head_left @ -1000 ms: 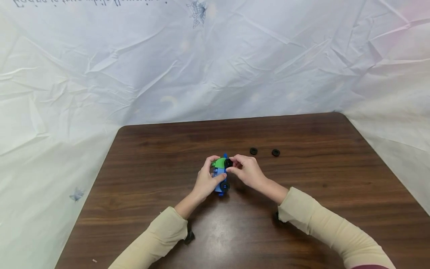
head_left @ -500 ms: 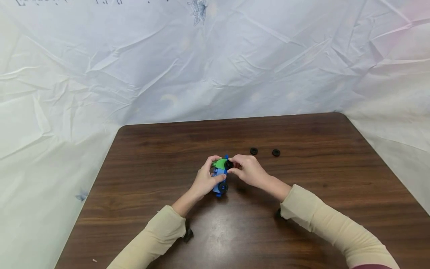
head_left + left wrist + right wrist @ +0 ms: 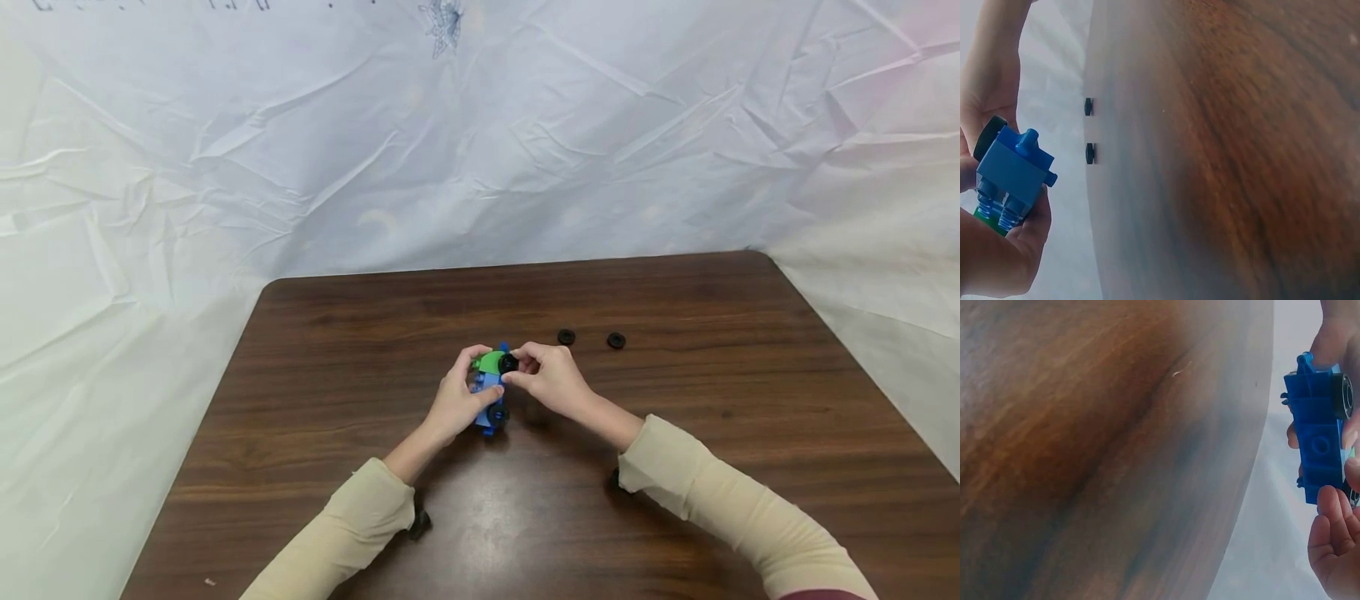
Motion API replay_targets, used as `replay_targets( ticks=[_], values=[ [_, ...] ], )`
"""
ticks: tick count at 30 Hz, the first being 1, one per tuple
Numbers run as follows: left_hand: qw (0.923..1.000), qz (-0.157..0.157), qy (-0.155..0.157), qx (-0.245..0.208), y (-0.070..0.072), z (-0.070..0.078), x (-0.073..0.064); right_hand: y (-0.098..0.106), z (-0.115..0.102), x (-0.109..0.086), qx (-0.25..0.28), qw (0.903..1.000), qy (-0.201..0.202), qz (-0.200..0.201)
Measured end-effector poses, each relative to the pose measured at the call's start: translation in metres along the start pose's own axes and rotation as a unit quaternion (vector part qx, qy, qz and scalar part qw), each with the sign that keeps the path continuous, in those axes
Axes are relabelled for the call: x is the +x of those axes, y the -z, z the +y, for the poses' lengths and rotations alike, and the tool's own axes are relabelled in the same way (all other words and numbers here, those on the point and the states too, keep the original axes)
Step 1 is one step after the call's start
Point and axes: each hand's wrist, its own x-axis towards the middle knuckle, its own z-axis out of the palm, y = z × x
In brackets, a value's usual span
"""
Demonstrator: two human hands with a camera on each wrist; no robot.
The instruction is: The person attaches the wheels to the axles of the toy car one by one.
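Observation:
My left hand (image 3: 456, 402) grips a blue and green toy car (image 3: 489, 382), fingers behind it and thumb across its side. The car is on its side above the table, and its blue underside (image 3: 1319, 447) faces the right wrist camera. One black wheel (image 3: 498, 415) sits at the near end of the car. At the green far end, my right hand (image 3: 555, 380) pinches another black wheel (image 3: 508, 363) against the car's side. Bare axle stubs (image 3: 1300, 482) stick out along the opposite side in the right wrist view.
Two loose black wheels, a left one (image 3: 566, 337) and a right one (image 3: 616, 340), lie on the brown wooden table (image 3: 360, 333) beyond my right hand. A white printed sheet (image 3: 480, 167) hangs behind the table. Dark wrist camera parts (image 3: 420, 524) show below the left cuff.
Both hands stay on the car and the pinched wheel. The car and hands have shifted only very slightly; the loose wheels have not moved.

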Motion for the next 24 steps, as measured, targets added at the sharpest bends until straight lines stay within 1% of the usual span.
replay_targets(
  ticks=[2,5,11,15,18,22,24],
  values=[
    [0.9999,0.006,0.005,-0.008,0.001,-0.001,0.001,-0.001,0.000,0.002,-0.004,1.0000,-0.002,-0.006],
    [0.9997,0.007,0.012,-0.021,0.002,-0.003,0.003,-0.001,0.000,0.004,-0.016,0.9997,0.001,-0.016],
    [0.9989,-0.010,0.031,-0.034,0.005,-0.002,0.004,0.002,0.001,0.004,-0.033,0.9988,0.004,-0.035],
    [0.9985,-0.022,0.033,-0.037,0.006,0.000,0.005,0.006,0.002,0.004,-0.016,0.9986,0.018,-0.048],
    [0.9985,-0.025,0.033,-0.037,0.007,0.001,0.005,0.007,0.004,0.004,0.003,0.9983,0.025,-0.053],
    [0.9983,-0.029,0.034,-0.037,0.008,0.002,0.005,0.008,0.005,0.004,0.024,0.9979,0.017,-0.058],
    [0.9979,-0.032,0.037,-0.042,0.008,-0.003,0.008,0.009,0.004,0.004,0.035,0.9975,0.010,-0.061]
  ],
)
